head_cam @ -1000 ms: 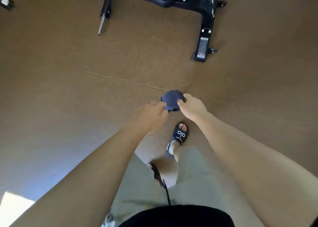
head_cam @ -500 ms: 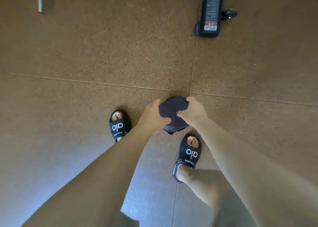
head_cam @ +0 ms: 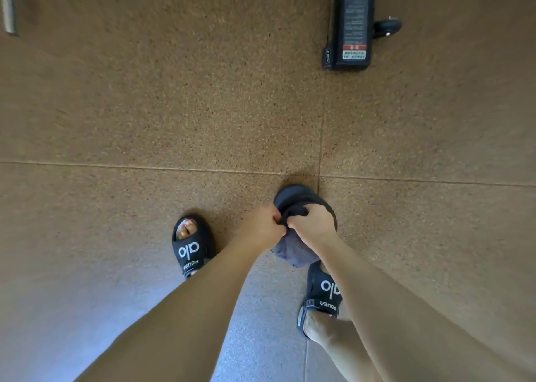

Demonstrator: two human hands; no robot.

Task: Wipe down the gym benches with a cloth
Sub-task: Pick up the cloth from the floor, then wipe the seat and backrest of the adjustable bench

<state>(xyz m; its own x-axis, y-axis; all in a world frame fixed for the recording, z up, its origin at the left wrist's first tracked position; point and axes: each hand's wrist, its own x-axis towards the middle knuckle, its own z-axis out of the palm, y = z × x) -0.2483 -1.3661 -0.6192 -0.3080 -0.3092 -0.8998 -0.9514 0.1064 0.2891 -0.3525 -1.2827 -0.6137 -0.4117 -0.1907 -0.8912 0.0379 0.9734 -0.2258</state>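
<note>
A dark blue cloth (head_cam: 293,200) is bunched up between both of my hands, held in the air above the floor. My left hand (head_cam: 262,226) pinches its left edge with curled fingers. My right hand (head_cam: 314,222) grips the cloth from the right, fingers curled into the fabric, and part of the cloth hangs below my hands. Of the gym bench only a black foot with a warning label (head_cam: 352,25) shows at the top right, well ahead of my hands.
The floor (head_cam: 174,106) is brown speckled rubber tile with seams crossing near my hands. My feet in black sandals stand below: the left (head_cam: 190,245) and the right (head_cam: 322,291). A grey metal bar end (head_cam: 7,4) lies at the top left edge.
The view has tipped downward, so the bench slid up and mostly out of frame. My hands have drawn closer together and bunched the cloth tighter.
</note>
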